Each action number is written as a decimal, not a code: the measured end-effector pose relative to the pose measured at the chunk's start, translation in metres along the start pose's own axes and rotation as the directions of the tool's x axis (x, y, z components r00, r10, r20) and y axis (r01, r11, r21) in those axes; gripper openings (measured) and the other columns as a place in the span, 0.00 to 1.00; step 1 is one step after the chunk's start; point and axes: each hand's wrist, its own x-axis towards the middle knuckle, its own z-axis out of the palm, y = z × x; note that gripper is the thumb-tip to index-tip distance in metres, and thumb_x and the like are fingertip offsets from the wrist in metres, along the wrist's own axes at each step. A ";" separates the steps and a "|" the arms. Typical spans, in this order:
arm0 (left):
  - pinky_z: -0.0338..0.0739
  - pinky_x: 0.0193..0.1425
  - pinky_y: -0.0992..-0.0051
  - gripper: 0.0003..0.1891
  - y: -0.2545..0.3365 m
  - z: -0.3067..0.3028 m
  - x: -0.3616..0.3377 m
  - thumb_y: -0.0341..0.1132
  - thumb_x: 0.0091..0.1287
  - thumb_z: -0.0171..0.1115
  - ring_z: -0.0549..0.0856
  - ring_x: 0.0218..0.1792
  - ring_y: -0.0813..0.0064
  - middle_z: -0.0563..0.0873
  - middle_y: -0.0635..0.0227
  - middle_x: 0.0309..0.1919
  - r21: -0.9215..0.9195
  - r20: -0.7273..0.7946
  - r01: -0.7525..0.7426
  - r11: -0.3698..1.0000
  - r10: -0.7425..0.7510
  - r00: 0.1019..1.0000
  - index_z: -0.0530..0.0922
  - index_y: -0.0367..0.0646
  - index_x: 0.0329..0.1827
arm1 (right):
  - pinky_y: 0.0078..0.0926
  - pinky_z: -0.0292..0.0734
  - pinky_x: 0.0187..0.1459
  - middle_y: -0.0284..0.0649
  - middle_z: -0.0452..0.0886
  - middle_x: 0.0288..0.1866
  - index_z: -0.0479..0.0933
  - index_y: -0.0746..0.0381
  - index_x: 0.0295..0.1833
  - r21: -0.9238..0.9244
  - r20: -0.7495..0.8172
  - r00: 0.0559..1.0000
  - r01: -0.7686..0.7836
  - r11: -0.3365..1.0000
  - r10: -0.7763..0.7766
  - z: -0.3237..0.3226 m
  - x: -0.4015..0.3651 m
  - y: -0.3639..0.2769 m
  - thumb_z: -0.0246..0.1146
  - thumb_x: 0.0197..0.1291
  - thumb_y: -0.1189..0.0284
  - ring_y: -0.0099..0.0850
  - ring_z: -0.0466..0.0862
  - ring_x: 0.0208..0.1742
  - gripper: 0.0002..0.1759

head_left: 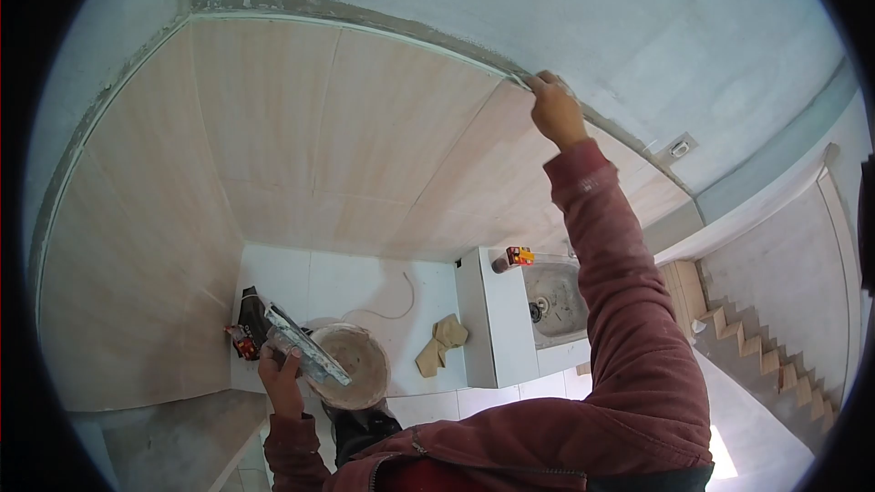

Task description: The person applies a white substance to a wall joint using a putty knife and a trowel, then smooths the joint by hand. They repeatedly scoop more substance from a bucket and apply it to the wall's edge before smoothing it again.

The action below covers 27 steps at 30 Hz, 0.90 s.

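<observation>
My left hand [281, 381] is closed around a flat trowel [314, 353] smeared with pale plaster. It is held tilted over the rim of a round, plaster-stained bucket [360, 360]. My right hand [558, 111] is raised at arm's length to the top edge of the tiles [401, 118], fingers closed against the seam. What it grips is mostly hidden; only a thin edge shows at the fingertips. Along that seam runs a grey strip of rough filler [401, 29] between the tiles and the painted wall [474, 0].
A steel sink [558, 296] is set in a white counter to the right, with a small red-and-yellow box [519, 256] on its edge. A tan cloth [443, 344], a thin cord [407, 296] and a dark bag [250, 314] lie lower down. A wall socket [677, 148] sits beyond my right arm.
</observation>
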 end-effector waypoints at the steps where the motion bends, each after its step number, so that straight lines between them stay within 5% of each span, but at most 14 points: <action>1: 0.69 0.30 0.85 0.14 0.000 0.001 0.001 0.32 0.57 0.60 0.75 0.30 0.85 0.77 0.72 0.35 0.003 0.005 -0.002 1.000 0.002 1.000 0.70 0.41 0.45 | 0.40 0.72 0.47 0.42 0.77 0.44 0.77 0.59 0.45 -0.036 -0.014 1.000 0.016 0.999 -0.017 0.005 0.004 -0.005 0.50 0.48 0.83 0.45 0.75 0.48 0.18; 6: 0.72 0.32 0.84 0.15 -0.005 -0.007 0.004 0.32 0.57 0.60 0.76 0.32 0.84 0.77 0.71 0.36 0.067 0.040 -0.021 0.998 0.018 0.999 0.70 0.40 0.47 | 0.39 0.73 0.46 0.43 0.77 0.44 0.79 0.58 0.44 0.078 0.115 0.990 -0.095 0.992 0.086 -0.016 -0.006 0.016 0.50 0.45 0.83 0.45 0.77 0.47 0.20; 10: 0.72 0.32 0.83 0.17 0.000 -0.003 0.001 0.32 0.57 0.60 0.76 0.32 0.83 0.77 0.71 0.37 -0.040 0.020 -0.018 0.999 0.019 1.000 0.70 0.40 0.48 | 0.39 0.72 0.46 0.43 0.78 0.44 0.79 0.58 0.44 0.074 -0.007 0.976 -0.215 0.974 0.216 -0.025 -0.020 0.060 0.50 0.49 0.82 0.45 0.77 0.47 0.18; 15: 0.72 0.32 0.83 0.17 -0.001 0.003 0.003 0.33 0.57 0.60 0.77 0.33 0.83 0.77 0.71 0.38 -0.010 0.017 0.007 1.000 -0.006 1.000 0.70 0.40 0.49 | 0.38 0.73 0.45 0.39 0.78 0.44 0.79 0.57 0.44 -0.021 -0.169 0.984 -0.068 0.997 0.063 0.009 -0.031 0.065 0.50 0.51 0.82 0.44 0.77 0.46 0.18; 20: 0.72 0.33 0.83 0.17 0.001 0.011 0.004 0.33 0.57 0.60 0.76 0.33 0.83 0.77 0.71 0.38 0.017 0.054 0.017 1.000 -0.018 0.998 0.70 0.40 0.49 | 0.38 0.72 0.46 0.39 0.77 0.44 0.78 0.56 0.46 0.025 -0.006 0.996 -0.085 0.996 0.085 -0.001 -0.039 0.072 0.50 0.51 0.82 0.43 0.76 0.47 0.19; 27: 0.72 0.42 0.82 0.17 0.002 0.018 0.001 0.32 0.57 0.62 0.76 0.38 0.82 0.76 0.70 0.38 -0.008 0.098 0.056 0.998 -0.055 0.994 0.70 0.38 0.47 | 0.38 0.72 0.47 0.39 0.78 0.44 0.78 0.56 0.46 -0.076 -0.077 0.996 -0.051 0.996 0.045 0.005 -0.026 0.052 0.50 0.49 0.83 0.41 0.76 0.49 0.20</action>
